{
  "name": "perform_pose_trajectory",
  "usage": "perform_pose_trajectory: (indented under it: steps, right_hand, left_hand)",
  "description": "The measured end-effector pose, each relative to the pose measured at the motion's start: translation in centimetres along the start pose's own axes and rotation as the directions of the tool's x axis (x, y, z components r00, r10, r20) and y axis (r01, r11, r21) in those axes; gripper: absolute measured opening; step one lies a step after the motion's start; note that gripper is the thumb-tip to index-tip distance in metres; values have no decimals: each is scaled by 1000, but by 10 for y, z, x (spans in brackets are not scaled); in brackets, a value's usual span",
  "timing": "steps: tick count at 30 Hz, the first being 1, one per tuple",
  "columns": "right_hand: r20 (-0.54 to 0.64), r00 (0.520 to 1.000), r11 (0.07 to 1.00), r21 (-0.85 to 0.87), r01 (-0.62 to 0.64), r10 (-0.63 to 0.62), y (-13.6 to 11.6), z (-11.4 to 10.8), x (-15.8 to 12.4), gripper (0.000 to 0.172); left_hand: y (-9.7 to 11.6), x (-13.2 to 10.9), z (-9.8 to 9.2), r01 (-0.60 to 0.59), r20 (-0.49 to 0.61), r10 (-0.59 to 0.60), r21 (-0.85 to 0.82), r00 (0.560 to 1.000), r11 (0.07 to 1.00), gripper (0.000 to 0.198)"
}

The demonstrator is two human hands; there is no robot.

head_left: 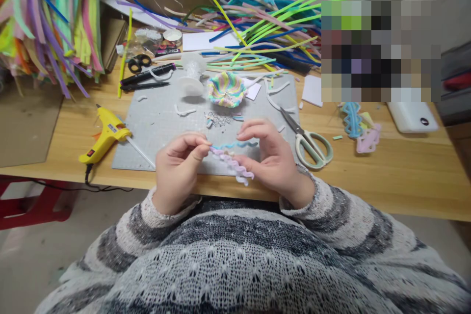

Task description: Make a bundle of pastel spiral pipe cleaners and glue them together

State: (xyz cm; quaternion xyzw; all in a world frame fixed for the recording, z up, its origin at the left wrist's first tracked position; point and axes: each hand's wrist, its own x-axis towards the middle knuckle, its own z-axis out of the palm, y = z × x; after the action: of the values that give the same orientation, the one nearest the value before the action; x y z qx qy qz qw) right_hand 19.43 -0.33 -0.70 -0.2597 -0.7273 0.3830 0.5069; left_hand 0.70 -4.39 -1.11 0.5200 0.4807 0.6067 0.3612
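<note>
At the centre of the frame, the left hand (180, 169) pinches the left ends of wavy pastel strips (230, 159). The right hand (272, 159), just beside, has thumb and forefinger parted at them. Scissors (312, 148) lie right of centre, a yellow glue gun (106, 136) left, on the worktop (368, 181).

text: none legible | yellow glue gun (103, 141), left: small label (112, 127) on body, blurred | dark packet (167, 52), far, left of centre: pale lettering, too small to read | white case (410, 115), right: round dark badge (424, 121), mark unreadable
</note>
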Motion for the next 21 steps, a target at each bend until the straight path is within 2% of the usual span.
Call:
perform_pose_trajectory:
  steps: [2, 4, 6, 10, 21]
  right_hand:
    - [-38, 999, 1000, -31, 6, -7, -2, -2, -1, 14]
    - [-15, 1000, 996, -93, -16, 15, -4, -3, -1, 3]
    - [33, 998, 978, -201, -47, 55, -5, -3, 0, 8]
    - [113, 988, 933, -355, -60, 106, -4, 1, -1, 11]
    - [84, 996, 933, -360, 24, 7, -7, 0, -2, 5]
  left_hand:
    - [2, 2, -2, -133, -39, 139, 123, 990, 983, 3]
    - [5, 2, -4, -249, -33, 265, 247, 964, 936, 4]
    - [9, 2, -4, -326, 0, 345, 333, 938, 885, 6]
    - [12, 1, -4, -395, 72, 403, 413, 912, 821, 9]
    - [10, 2, -6, -496, 142, 503, 522, 853, 694, 16]
